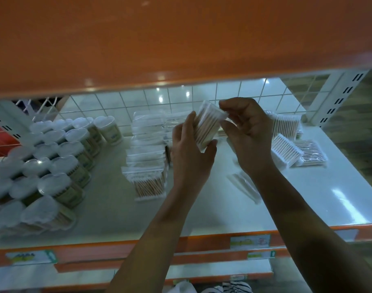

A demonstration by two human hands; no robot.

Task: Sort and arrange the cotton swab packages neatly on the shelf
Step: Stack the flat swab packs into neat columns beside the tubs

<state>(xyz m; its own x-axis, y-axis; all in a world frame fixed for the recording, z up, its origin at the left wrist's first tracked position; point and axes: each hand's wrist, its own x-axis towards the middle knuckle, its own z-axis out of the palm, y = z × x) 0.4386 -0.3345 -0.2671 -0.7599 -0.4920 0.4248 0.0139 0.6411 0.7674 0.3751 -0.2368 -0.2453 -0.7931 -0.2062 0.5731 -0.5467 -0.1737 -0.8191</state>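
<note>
Head view. Both my hands meet above the middle of the white shelf (307,197). My left hand (191,149) grips the lower end of a clear cotton swab packet (208,125), thumb on one side and fingers on the other. My right hand (248,132) pinches its top edge. The packet is tilted, held in the air clear of the board, its upper end toward one o'clock.

At nine o'clock of it stands a row of upright packets (147,157), running from the back toward the front. Further toward nine, lidded round tubs (60,163) crowd the left end, the nearest ones cut off by the frame. At three o'clock a few loose packets (297,149) lie flat or lean near the right post (341,98).

Open board runs from below my wrists at six o'clock to the orange front lip (202,242), and toward four o'clock as far as the shelf's right edge.

The orange upper shelf (181,39) hangs across twelve o'clock and hides the top of the wire grid back (202,96). My right forearm covers part of what looks like another flat packet (244,187) at five o'clock. The price labels (249,241) on the lip are too blurred to read, and blur softens the tubs.
</note>
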